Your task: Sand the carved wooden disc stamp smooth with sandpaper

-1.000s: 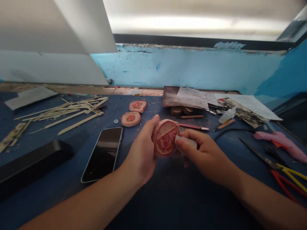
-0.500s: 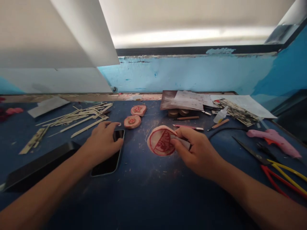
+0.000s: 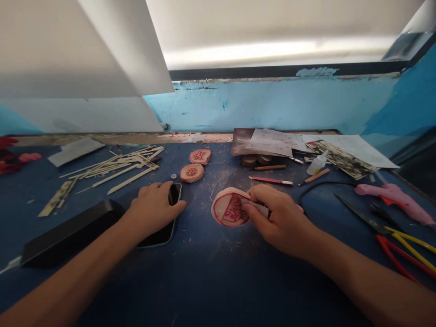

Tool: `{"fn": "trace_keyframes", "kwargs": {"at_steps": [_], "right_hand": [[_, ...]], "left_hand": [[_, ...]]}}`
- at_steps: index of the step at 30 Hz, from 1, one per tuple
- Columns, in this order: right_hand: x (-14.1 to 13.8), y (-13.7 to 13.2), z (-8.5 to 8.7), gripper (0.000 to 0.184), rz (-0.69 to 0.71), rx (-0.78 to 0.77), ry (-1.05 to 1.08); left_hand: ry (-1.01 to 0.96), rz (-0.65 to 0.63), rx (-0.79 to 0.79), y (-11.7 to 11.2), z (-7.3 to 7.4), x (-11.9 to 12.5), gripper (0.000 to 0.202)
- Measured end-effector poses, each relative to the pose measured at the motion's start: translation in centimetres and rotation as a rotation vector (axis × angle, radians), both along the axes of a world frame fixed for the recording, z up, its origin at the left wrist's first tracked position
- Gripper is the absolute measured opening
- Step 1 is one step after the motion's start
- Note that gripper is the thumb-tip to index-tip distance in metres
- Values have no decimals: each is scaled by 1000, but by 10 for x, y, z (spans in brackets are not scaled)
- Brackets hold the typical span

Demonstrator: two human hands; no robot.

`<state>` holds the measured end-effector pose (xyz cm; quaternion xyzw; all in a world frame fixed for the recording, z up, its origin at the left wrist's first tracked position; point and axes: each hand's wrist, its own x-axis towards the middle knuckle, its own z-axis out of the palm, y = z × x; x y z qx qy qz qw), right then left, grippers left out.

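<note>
My left hand (image 3: 155,208) lies over a black phone (image 3: 163,230) on the blue table, fingers curled round its top end. My right hand (image 3: 277,219) is closed on a small pale piece, pinched between thumb and fingers, and presses against the edge of a round wooden disc (image 3: 229,209) with a red carved design. The disc rests on the table between my two hands. Two smaller carved discs (image 3: 192,172) (image 3: 200,156) lie just behind the phone.
Thin wooden sticks (image 3: 116,167) are strewn at the back left. A black flat case (image 3: 64,234) lies left of the phone. Papers (image 3: 272,141), pencils and a small bottle (image 3: 316,164) sit at the back. A pink glue gun (image 3: 395,196) and red-yellow pliers (image 3: 402,247) lie at the right.
My left hand let go of the carved disc and moved left onto the phone. The disc came down to rest on the table, with my right hand still against it.
</note>
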<state>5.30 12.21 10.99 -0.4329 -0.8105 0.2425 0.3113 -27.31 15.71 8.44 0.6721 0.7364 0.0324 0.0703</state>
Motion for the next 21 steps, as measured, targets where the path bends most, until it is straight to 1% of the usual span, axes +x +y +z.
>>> {"fn": "trace_keyframes", "kwargs": {"at_steps": [5,8,10,12,15,18,21], "right_hand": [[-1,-1,0,18,19,-10,-6],[0,-1,-1,19,33,-10,-14],[1,-1,0,18,41,-18,-16],[1,-1,1,18,36,-35,-16],[-1,-2,3,19,16,-63,-21],[-3,-2,3,20,17,-93,-39],[-4,-3,2,21,21,-108,-44]], "left_hand": [[61,23,-63,3,-3,6,85],[33,14,-96,3,5,4,89],[-23,-7,-136,3,16,-5,95],[-105,-15,-197,2,30,-18,103],[-221,23,-317,-1,46,-42,105],[-286,22,-415,-7,51,-57,111],[-303,4,-452,-11,47,-61,119]]}}
